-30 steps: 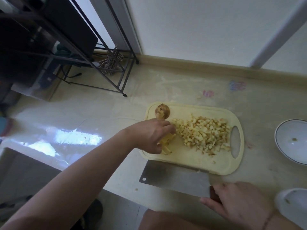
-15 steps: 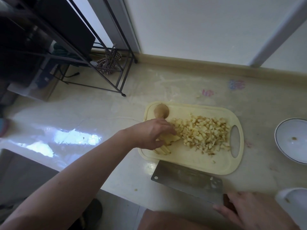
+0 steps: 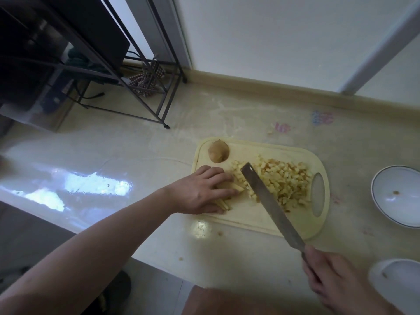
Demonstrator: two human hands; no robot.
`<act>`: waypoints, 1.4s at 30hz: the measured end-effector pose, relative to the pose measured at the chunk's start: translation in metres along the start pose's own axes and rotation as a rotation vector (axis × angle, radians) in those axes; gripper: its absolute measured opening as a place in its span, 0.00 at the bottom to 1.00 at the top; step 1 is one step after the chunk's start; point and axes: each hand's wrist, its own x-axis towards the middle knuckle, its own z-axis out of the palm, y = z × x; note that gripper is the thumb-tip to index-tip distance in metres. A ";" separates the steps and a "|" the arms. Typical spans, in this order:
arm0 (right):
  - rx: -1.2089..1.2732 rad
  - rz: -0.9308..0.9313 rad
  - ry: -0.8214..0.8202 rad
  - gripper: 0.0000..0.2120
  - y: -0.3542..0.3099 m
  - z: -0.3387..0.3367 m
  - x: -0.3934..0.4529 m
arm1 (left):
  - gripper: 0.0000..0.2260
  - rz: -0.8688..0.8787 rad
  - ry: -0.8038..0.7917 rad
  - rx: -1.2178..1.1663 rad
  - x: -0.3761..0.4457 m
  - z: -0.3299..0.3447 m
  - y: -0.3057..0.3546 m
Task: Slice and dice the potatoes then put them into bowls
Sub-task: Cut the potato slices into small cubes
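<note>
We record a pale plastic cutting board [image 3: 254,220] lying on the cream worktop [image 3: 141,160], its handle slot to the right. On its far left corner sits a potato piece [image 3: 218,151] with brown skin, apart from the rest. Across the middle and right of the board lies a heap of diced potato [image 3: 281,180], the cubes pale with some brown edges. Near the board's left edge we note a bundle of potato strips [image 3: 229,196], lying partly under the left hand [image 3: 200,192] — its fingers curve down over the strips and press them to the board. The right hand [image 3: 334,280] grips the handle of a cleaver [image 3: 268,201]; the broad steel blade runs edge-down across the board, its tip beside the cut ends of the strips and along the left side of the diced heap. To the right of the board stands a white bowl [image 3: 397,196] with a thin dark rim line and a small brown speck inside; a second white bowl [image 3: 395,283] sits nearer us at the lower right, only partly in view. A dark metal rack [image 3: 145,71] stands on the worktop at the far left.
</note>
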 end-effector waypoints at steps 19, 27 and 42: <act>-0.032 -0.060 -0.031 0.25 -0.043 0.045 0.027 | 0.24 -0.884 0.522 -0.111 -0.014 0.045 0.077; -0.084 -0.033 -0.028 0.26 -0.044 0.052 0.038 | 0.38 -0.838 0.314 0.051 -0.028 0.022 0.062; -0.193 -0.087 -0.023 0.27 -0.039 0.050 0.045 | 0.31 -0.964 0.217 -0.500 -0.034 -0.003 0.073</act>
